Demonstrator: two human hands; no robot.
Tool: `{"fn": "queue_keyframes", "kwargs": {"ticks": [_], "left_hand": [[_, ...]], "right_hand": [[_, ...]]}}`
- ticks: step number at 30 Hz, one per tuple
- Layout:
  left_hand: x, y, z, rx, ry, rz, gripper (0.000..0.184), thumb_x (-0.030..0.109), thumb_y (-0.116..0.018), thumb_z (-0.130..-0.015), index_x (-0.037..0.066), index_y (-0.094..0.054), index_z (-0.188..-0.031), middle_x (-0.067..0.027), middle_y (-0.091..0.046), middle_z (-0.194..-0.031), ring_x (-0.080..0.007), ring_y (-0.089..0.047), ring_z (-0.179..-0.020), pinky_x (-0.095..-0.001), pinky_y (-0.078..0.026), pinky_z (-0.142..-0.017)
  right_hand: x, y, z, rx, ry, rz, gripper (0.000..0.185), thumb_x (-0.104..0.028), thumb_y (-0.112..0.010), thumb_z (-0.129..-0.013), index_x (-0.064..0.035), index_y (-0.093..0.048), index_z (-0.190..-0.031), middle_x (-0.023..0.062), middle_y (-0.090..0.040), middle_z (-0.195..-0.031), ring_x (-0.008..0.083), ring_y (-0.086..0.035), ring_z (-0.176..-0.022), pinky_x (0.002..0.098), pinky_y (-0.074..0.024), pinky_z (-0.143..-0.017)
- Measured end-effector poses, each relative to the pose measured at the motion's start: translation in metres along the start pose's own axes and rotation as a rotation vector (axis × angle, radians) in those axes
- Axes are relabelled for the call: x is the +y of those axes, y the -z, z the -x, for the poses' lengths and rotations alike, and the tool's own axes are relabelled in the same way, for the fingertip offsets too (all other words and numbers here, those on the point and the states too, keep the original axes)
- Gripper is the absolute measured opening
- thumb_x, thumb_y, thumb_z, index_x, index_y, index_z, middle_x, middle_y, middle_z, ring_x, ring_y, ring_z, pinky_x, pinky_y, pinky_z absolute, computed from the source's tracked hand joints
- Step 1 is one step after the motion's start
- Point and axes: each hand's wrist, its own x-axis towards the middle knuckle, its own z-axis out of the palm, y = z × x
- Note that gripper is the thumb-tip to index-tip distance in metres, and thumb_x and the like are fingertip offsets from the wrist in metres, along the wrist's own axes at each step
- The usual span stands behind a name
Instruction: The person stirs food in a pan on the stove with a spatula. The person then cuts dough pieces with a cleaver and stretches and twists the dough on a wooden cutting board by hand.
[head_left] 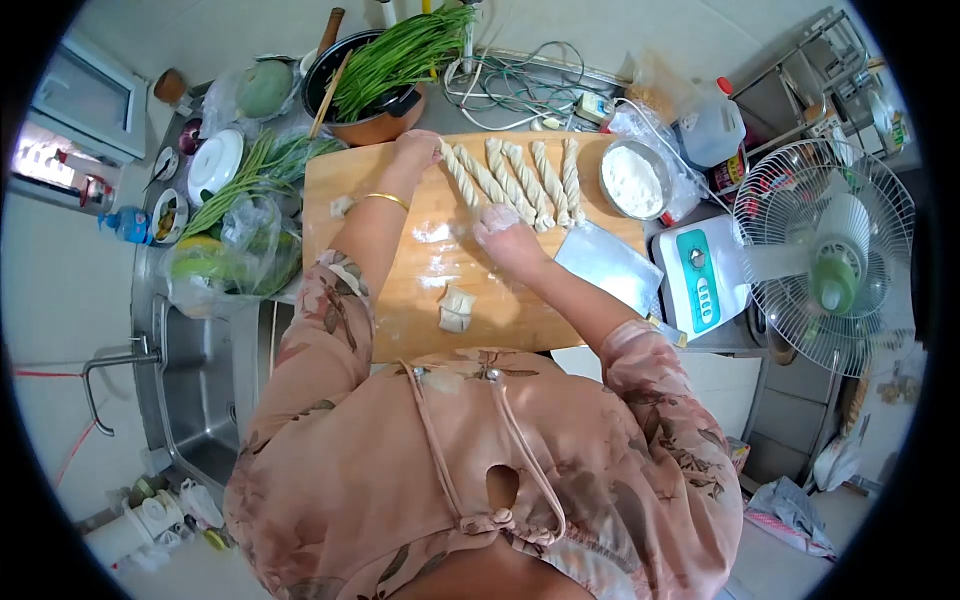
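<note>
Several twisted dough strips lie side by side on a floured wooden board. My left hand, a gold bangle on its wrist, is closed at the upper end of the leftmost dough twist. At the lower end of the left-hand twists, my right hand has its floury fingers curled round a dough end, partly hiding it. Closer to my body sit a few small dough pieces. A metal bowl of flour stands at the board's right, above a flat metal dough scraper.
To the right are a white kitchen scale and a wire-caged fan. A pot with green stalks stands behind the board. Bagged vegetables and a steel sink are on the left. Tangled cables run along the wall.
</note>
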Motion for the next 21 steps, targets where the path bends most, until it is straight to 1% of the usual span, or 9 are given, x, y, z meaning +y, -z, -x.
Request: {"fn": "queue_keyframes", "kwargs": {"ticks": [1, 3, 5, 8, 11, 14, 15, 18, 21], "left_hand": [[-0.032, -0.001, -0.041, -0.050, -0.103, -0.230, 0.011, 0.011, -0.061, -0.078, 0.002, -0.061, -0.083, -0.0079, -0.059, -0.080, -0.0162, -0.058, -0.072, -0.0268, -0.050, -0.065], [-0.044, -0.007, -0.055, -0.072, -0.217, -0.462, 0.011, 0.013, -0.062, -0.076, 0.003, -0.064, -0.080, -0.0107, -0.062, -0.084, -0.0217, -0.060, -0.077, -0.0314, -0.050, -0.070], [-0.010, -0.015, -0.007, -0.015, -0.230, -0.470, 0.008, 0.012, -0.062, -0.073, 0.007, -0.068, -0.075, -0.0141, -0.066, -0.087, -0.0304, -0.063, -0.085, -0.0386, -0.048, -0.074], [0.004, -0.017, 0.034, 0.171, -0.360, -0.711, 0.015, 0.017, -0.058, -0.079, 0.006, -0.068, -0.082, -0.0134, -0.065, -0.091, -0.0317, -0.059, -0.091, -0.0393, -0.046, -0.078], [-0.017, -0.009, 0.032, 0.245, -0.687, -0.817, 0.020, 0.023, -0.059, -0.081, 0.007, -0.068, -0.086, -0.0132, -0.059, -0.102, -0.0316, -0.054, -0.096, -0.0417, -0.042, -0.083], [-0.022, 0.000, 0.034, 0.196, -0.744, -0.854, 0.020, 0.023, -0.058, -0.082, 0.006, -0.067, -0.088, -0.0130, -0.059, -0.101, -0.0332, -0.053, -0.096, -0.0432, -0.040, -0.085], [-0.021, 0.003, 0.034, 0.117, -0.667, -0.835, 0.025, 0.024, -0.058, -0.083, 0.008, -0.066, -0.099, -0.0145, -0.059, -0.108, -0.0346, -0.051, -0.104, -0.0432, -0.039, -0.090], [-0.022, 0.006, 0.048, 0.121, -0.652, -0.893, 0.032, 0.025, -0.057, -0.084, 0.007, -0.062, -0.110, -0.0160, -0.057, -0.117, -0.0346, -0.049, -0.111, -0.0405, -0.037, -0.096], [-0.040, 0.015, 0.046, 0.301, -0.864, -0.782, 0.038, 0.026, -0.057, -0.084, 0.005, -0.058, -0.116, -0.0186, -0.053, -0.122, -0.0340, -0.046, -0.116, -0.0385, -0.034, -0.100]], "right_hand": [[0.002, -0.005, -0.002, -0.032, -0.016, 0.006, 0.013, -0.009, -0.052, -0.076, -0.0028, -0.057, -0.086, 0.0140, -0.053, -0.093, 0.0296, -0.053, -0.094, 0.0370, -0.0471, -0.077], [0.004, -0.013, -0.005, -0.097, -0.044, 0.012, 0.013, -0.011, -0.052, -0.076, -0.0028, -0.057, -0.085, 0.0142, -0.053, -0.096, 0.0288, -0.052, -0.096, 0.0364, -0.0471, -0.078], [0.004, -0.019, -0.006, -0.102, -0.074, 0.019, 0.013, -0.011, -0.052, -0.076, -0.0033, -0.058, -0.085, 0.0142, -0.053, -0.097, 0.0283, -0.052, -0.097, 0.0362, -0.0470, -0.079], [-0.001, -0.028, -0.001, -0.043, -0.042, 0.006, 0.012, -0.011, -0.052, -0.076, -0.0037, -0.058, -0.085, 0.0141, -0.053, -0.097, 0.0282, -0.052, -0.095, 0.0367, -0.0468, -0.078], [0.000, -0.030, 0.004, 0.029, -0.062, -0.056, 0.012, -0.010, -0.053, -0.075, -0.0037, -0.057, -0.084, 0.0142, -0.054, -0.094, 0.0285, -0.053, -0.091, 0.0376, -0.0462, -0.077], [-0.004, -0.030, 0.005, 0.093, -0.106, -0.123, 0.011, -0.009, -0.056, -0.073, -0.0031, -0.056, -0.083, 0.0142, -0.054, -0.091, 0.0299, -0.054, -0.086, 0.0389, -0.0449, -0.075], [-0.004, -0.029, 0.006, 0.102, -0.120, -0.136, 0.012, -0.009, -0.057, -0.073, -0.0031, -0.056, -0.083, 0.0142, -0.054, -0.091, 0.0301, -0.054, -0.085, 0.0389, -0.0448, -0.075], [-0.010, -0.019, 0.010, 0.069, -0.159, -0.202, 0.021, -0.010, -0.060, -0.073, -0.0017, -0.056, -0.091, 0.0156, -0.053, -0.092, 0.0327, -0.054, -0.085, 0.0404, -0.0444, -0.077], [-0.027, -0.018, 0.018, -0.039, -0.151, -0.401, 0.030, -0.011, -0.061, -0.074, -0.0006, -0.056, -0.101, 0.0163, -0.053, -0.095, 0.0340, -0.053, -0.089, 0.0407, -0.0446, -0.079]]}}
